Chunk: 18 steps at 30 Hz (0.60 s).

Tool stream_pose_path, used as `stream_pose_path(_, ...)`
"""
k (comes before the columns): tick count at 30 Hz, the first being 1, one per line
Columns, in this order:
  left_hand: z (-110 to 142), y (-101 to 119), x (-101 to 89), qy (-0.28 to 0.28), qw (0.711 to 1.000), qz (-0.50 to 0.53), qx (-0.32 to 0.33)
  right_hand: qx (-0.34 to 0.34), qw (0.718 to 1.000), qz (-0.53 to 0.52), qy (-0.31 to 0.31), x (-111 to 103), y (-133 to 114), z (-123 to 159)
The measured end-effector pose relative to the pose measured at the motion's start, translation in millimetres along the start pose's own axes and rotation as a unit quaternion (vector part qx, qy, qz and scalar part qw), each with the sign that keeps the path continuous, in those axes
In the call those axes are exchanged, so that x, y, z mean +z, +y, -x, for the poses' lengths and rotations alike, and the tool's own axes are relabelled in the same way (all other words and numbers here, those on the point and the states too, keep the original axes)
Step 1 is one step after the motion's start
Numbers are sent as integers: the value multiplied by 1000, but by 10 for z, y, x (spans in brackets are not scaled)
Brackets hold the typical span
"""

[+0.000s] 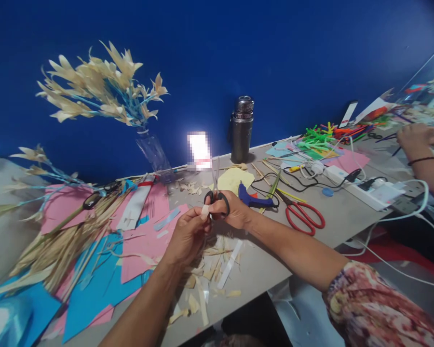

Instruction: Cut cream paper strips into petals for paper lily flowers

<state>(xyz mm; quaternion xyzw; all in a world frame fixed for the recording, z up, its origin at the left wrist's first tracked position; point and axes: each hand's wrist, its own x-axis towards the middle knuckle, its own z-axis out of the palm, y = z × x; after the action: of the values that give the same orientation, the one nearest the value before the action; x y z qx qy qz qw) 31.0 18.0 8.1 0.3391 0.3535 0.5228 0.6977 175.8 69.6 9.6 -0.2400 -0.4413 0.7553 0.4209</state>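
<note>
My left hand (190,231) pinches a small pale piece of husk (205,210) between thumb and fingertips. Close beside it, my right hand (236,212) has its fingers in the black handles of a pair of scissors (223,204), whose blades point away toward the wall. The right thumb is near or touching the pale piece; I cannot tell which. Husk scraps (211,260) and a whitish strip (230,264) lie on the table under my hands. Just right of them are a blue glue gun (255,198) and red-handled scissors (304,217).
Husk flowers stand in a clear bottle (154,149). A dark flask (241,132) and a glaring, blurred bright panel (199,150) stand by the wall. Dried husks (54,241) cover pink and blue sheets. Rightward are a power strip (358,185), cables and another person's hand (415,140).
</note>
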Motion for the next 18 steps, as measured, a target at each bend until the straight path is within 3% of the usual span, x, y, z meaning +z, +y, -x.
stream_pose_path(5, 17, 10, 29, -14, 1000, 21, -7, 8, 999, -31, -5, 27, -18, 0)
stream_pose_path(9, 4, -12, 43, -4, 1000, 21, -6, -12, 998, -10, 66, -29, -87, -54)
stream_pose_path(11, -8, -26, 38, 13, 999, 32, -1, -69, 990, -1, 121, -126, -241, -56)
stream_pose_path(12, -15, -33, 32, 24, 999, 37, 1, -136, 977, 8, 161, -187, -344, -41)
stream_pose_path(15, -44, -53, 0, 47, 998, 34, 9, -333, 905, 70, 255, -349, -653, 39)
stream_pose_path(16, -54, -58, -12, 51, 998, 29, 12, -370, 883, 90, 275, -378, -725, 63)
stream_pose_path(18, -72, -59, -33, 54, 998, 23, 17, -388, 866, 117, 294, -378, -785, 92)
